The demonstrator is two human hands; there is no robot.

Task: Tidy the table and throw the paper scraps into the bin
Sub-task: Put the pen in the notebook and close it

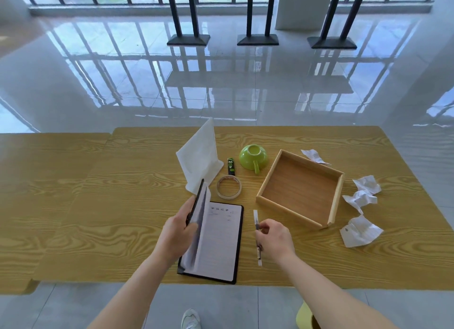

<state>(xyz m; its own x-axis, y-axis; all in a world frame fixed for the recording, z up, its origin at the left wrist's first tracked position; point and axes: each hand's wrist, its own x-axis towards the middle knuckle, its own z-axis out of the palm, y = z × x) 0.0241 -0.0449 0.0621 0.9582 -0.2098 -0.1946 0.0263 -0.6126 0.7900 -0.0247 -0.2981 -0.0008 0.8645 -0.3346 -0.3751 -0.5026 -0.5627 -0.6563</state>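
A black notebook [221, 242] lies open near the table's front edge. My left hand [175, 235] grips its left cover and pages, lifted upright. Just right of it lies a white pen [258, 240]; my right hand [275, 237] pinches its middle. Several crumpled paper scraps lie on the right: one behind the tray [314, 156], two beside it [363, 193], one nearer the front [360, 231]. A yellow-green bin [305, 317] shows on the floor at the bottom right.
An empty wooden tray [337, 198] sits right of centre. Behind the notebook are a tape roll [229, 186], a white folded sheet [200, 156], a small dark green packet [231, 166] and an upturned green cup [253, 157]. My shoe [190, 319] is below the table edge.
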